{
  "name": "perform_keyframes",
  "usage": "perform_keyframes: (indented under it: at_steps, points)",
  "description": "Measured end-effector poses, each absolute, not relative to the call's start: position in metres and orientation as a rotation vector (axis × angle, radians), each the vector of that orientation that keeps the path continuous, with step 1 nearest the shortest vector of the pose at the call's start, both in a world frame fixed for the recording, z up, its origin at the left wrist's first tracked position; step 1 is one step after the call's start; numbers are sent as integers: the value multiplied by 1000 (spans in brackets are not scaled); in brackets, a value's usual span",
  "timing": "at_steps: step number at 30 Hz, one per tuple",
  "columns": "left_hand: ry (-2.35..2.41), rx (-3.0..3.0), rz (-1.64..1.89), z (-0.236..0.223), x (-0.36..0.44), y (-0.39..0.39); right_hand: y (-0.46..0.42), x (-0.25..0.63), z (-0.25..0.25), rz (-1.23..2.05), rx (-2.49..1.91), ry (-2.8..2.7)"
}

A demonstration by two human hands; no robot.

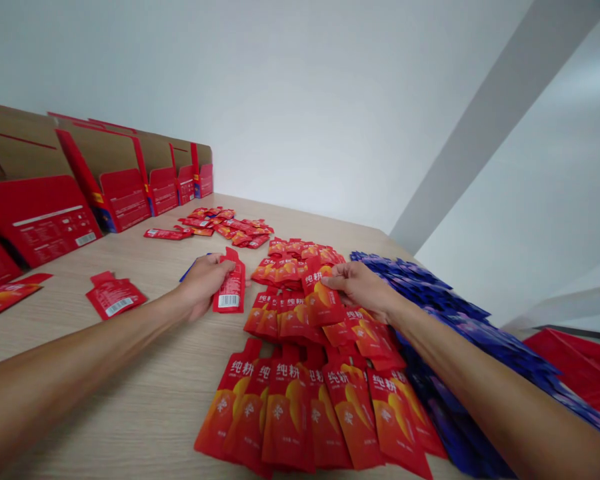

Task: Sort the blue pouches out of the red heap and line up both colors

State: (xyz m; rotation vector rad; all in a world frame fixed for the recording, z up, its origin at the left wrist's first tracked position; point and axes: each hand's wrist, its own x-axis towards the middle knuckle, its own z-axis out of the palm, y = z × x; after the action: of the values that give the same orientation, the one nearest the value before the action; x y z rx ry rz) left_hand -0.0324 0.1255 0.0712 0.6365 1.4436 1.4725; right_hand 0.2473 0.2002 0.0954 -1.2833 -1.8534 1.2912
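My left hand [205, 283] is closed on a red pouch [231, 283], gripping its left edge; the barcode side faces me. A bit of something blue shows behind that hand. In my right hand [357, 285] is a red-orange pouch [321, 300], front side up, pinched at its right edge above the rows. Overlapping rows of the same pouches [287, 407] lie face up below and around it. Left of my left hand, a single red pouch [115, 295] lies with its barcode side up.
Red cardboard boxes [40, 220] with raised flaps line the left side. A loose heap of red pouches [240, 230] lies farther back on the wooden table [145, 373]. Blue pouches [460, 327] are stacked in long rows at the right. A red item [580, 363] sits beyond them.
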Motion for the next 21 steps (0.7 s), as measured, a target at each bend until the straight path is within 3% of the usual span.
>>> perform_keyframes:
  at_steps: [6, 15, 18, 21]
  points:
    - [1388, 604, 1466, 76, -38, 134, 196, 253, 109, 1323, -1245, -1789]
    - [1588, 822, 1165, 59, -22, 145, 192, 253, 125, 1396, -1315, -1554]
    - [1611, 906, 1009, 53, -8, 148, 192, 261, 132, 1071, -1463, -1791]
    - [1655, 1052, 940, 47, 5, 151, 193, 268, 132, 438, -1689, -2246]
